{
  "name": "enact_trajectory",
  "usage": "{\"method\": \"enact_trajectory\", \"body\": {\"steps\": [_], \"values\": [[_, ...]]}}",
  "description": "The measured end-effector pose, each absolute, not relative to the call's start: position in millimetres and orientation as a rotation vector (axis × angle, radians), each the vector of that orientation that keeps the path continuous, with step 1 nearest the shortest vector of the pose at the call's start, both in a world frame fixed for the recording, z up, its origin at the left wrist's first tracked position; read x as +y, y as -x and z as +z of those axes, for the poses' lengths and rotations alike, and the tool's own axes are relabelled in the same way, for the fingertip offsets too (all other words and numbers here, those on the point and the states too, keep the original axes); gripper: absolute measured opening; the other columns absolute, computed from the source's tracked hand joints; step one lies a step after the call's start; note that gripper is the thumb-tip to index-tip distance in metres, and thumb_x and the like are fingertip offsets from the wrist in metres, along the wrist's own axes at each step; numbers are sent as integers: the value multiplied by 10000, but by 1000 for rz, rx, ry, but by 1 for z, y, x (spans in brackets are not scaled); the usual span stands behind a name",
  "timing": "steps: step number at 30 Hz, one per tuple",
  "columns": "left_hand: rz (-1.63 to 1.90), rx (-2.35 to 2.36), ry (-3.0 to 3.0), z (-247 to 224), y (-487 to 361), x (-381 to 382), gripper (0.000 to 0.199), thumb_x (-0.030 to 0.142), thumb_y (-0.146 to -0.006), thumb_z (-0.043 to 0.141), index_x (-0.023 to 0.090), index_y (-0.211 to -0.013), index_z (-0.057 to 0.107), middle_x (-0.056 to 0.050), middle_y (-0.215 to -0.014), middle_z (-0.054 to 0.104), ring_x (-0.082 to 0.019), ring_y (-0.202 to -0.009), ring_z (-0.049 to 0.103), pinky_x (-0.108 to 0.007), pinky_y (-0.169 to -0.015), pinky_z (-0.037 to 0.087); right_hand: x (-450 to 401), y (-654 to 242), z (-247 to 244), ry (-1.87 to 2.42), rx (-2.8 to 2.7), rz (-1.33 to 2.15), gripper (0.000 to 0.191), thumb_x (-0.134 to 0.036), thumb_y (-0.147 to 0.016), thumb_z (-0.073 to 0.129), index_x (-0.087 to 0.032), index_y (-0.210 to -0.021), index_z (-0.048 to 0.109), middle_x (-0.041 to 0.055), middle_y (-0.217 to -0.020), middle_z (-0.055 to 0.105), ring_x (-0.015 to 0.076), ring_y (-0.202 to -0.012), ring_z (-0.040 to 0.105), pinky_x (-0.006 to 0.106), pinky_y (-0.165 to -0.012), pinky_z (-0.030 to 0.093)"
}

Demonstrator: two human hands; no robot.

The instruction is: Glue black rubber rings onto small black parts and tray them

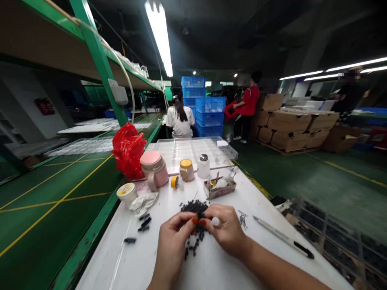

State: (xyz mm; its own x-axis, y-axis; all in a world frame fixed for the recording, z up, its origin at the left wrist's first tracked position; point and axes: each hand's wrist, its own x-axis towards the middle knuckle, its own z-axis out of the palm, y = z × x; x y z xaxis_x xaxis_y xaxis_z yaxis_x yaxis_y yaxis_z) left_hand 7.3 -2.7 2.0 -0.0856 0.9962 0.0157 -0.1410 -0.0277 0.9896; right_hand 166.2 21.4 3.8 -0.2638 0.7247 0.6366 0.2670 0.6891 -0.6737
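My left hand [177, 231] is closed in a pinch over the pile of small black parts [195, 206] on the white table. What its fingertips grip is too small and covered to make out. My right hand [226, 225] meets it fingertip to fingertip, closed around a slim tool whose white rounded end [216, 221] sticks out beside the thumb. The tool's tip is hidden. More loose black parts [198, 239] trail below the fingers. Several longer black pieces [145, 221] lie left of my hands. Thin dark pins [243, 220] are scattered right of my right hand.
A white-and-black pen-like tool [284, 235] lies at the right. Behind the pile stand a small box of bits [220, 188], a white bottle [203, 166], a yellow-lidded jar [186, 170], yellow tape [174, 182] and a pink mug [155, 169]. Divided bins [329, 237] sit low at right.
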Motion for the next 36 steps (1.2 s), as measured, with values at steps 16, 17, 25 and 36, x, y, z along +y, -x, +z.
{"method": "enact_trajectory", "body": {"steps": [16, 17, 25, 36], "values": [[1618, 1055, -1695, 7, -17, -17, 215, 155, -838, 669, 250, -1019, 736, -36, -1005, 693, -136, -928, 648, -216, -763, 545, 15, -178, 9, 848, -1761, 846, 331, -323, -840, 665, -133, -584, 580, 5, -559, 531, 104, -539, 471, 243, -533, 357], [1626, 1052, -1711, 7, -17, -16, 218, 145, -835, 670, 245, -1017, 736, -35, -996, 696, -132, -919, 650, -216, -768, 543, 14, -177, 9, 850, -1755, 853, 339, -328, -842, 662, -133, -579, 576, 5, -557, 530, 103, -539, 471, 241, -534, 358], [1672, 1046, -1709, 7, -19, -14, 217, 104, -819, 678, 237, -977, 743, -26, -967, 708, -120, -912, 655, -221, -830, 532, 11, -174, 12, 901, -1736, 837, 358, -332, -842, 654, -133, -557, 566, -2, -535, 511, 94, -520, 445, 238, -521, 347], [1576, 1059, -1475, 7, -20, -14, 158, 168, -789, 719, 241, -925, 756, -44, -974, 702, -162, -910, 658, -233, -742, 561, 11, -173, 15, 896, -1733, 856, 337, -295, -835, 642, -131, -551, 562, -3, -529, 530, 90, -516, 465, 224, -522, 359]]}}
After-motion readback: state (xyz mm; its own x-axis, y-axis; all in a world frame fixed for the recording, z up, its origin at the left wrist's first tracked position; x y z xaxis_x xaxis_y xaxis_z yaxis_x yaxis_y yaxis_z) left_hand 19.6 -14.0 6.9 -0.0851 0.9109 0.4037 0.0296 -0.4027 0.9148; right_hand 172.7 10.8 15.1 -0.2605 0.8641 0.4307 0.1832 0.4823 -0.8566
